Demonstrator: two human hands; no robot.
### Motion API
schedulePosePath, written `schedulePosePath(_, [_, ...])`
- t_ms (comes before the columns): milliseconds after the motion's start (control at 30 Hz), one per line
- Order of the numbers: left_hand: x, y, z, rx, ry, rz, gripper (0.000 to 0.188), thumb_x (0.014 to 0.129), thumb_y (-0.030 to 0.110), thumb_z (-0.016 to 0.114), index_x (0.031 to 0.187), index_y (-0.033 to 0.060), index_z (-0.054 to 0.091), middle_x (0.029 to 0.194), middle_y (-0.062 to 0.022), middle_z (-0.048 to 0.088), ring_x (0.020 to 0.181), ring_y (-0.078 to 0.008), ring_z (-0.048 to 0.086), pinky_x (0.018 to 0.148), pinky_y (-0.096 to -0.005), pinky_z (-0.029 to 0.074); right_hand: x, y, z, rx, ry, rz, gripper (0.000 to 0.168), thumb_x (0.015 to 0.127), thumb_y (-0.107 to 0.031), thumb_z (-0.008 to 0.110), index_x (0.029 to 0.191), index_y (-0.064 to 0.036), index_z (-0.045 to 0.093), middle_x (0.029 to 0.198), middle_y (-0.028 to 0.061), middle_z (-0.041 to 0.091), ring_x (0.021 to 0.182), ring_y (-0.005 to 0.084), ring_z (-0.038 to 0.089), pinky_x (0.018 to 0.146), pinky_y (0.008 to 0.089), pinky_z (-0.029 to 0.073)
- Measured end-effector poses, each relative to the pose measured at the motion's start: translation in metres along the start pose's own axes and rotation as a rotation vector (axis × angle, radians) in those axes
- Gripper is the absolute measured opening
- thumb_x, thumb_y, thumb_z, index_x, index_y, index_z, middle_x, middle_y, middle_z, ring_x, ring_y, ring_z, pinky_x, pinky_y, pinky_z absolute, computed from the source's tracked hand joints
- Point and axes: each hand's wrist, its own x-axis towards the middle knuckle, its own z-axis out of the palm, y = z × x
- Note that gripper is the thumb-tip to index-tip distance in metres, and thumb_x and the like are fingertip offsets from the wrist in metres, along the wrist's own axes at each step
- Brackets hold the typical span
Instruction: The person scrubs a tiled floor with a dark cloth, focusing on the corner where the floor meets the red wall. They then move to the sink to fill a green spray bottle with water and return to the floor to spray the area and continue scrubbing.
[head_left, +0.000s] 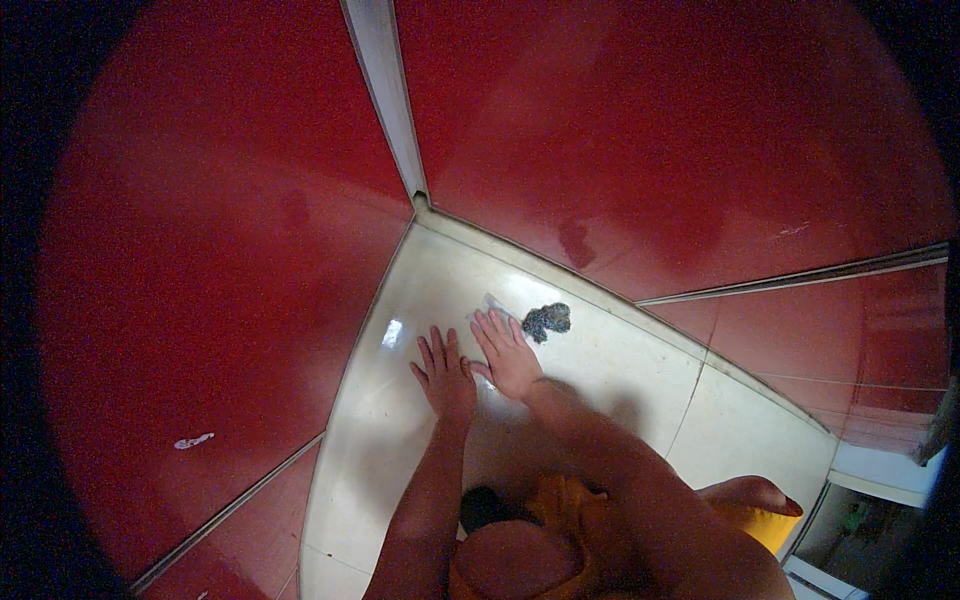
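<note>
My left hand (448, 381) rests palm down with fingers spread over the pale floor tile (600, 360), near the corner. Beside it, my right hand (508, 358) also lies flat, its thumb reaching toward the left hand. Neither hand grasps anything. Just right of my right fingertips sits a dark grey, crumpled scouring pad (553, 318), probably steel wool. A pale grey patch (495, 303) shows at the tips of my right fingers; whether it is a thin object or a wet mark, I cannot tell.
Glossy red panels (225, 262) rise on the left and ahead, meeting at a pale metal corner strip (386, 97). A grimy pale skirting ledge (525, 247) runs along the far panel. At lower right, yellow cloth (772, 529) lies by my body, near a framed opening (847, 525).
</note>
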Motion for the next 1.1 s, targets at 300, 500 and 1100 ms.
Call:
schedulePosePath(300, [0.027, 0.000, -0.019, -0.008, -0.093, 0.075, 0.070, 0.090, 0.042, 0.059, 0.152, 0.0223, 0.030, 0.161, -0.0082, 0.017, 0.147, -0.0373, 0.017, 0.107, -0.0722, 0.021, 0.079, 0.043, -0.013, -0.046, 0.199, 0.251, 0.078, 0.094, -0.050, 0.050, 0.151, -0.004, 0.023, 0.159, 0.0127, 0.022, 0.148, 0.0338, 0.014, 0.120, 0.0495, 0.012])
schedulePosePath(500, [0.028, -0.003, -0.018, 0.013, -0.133, 0.070, 0.076, 0.088, 0.047, 0.060, 0.152, 0.0206, 0.029, 0.162, -0.0061, 0.015, 0.148, -0.0334, 0.016, 0.109, -0.0683, 0.021, 0.090, 0.041, -0.006, -0.017, 0.262, 0.413, 0.076, 0.094, -0.045, 0.051, 0.150, -0.002, 0.025, 0.157, 0.0176, 0.024, 0.145, 0.0380, 0.019, 0.117, 0.0547, 0.015])
schedulePosePath(1100, [0.009, -0.013, -0.034, 0.002, -0.169, -0.095, 0.098, 0.078, 0.054, 0.070, 0.150, 0.0034, 0.026, 0.160, -0.0145, 0.019, 0.148, -0.0341, 0.015, 0.111, -0.0635, 0.023, 0.166, -0.005, 0.005, -0.099, 0.110, 0.088, 0.063, 0.097, -0.049, 0.042, 0.151, -0.019, 0.030, 0.159, 0.0091, 0.024, 0.145, 0.0366, 0.021, 0.117, 0.0569, 0.013])
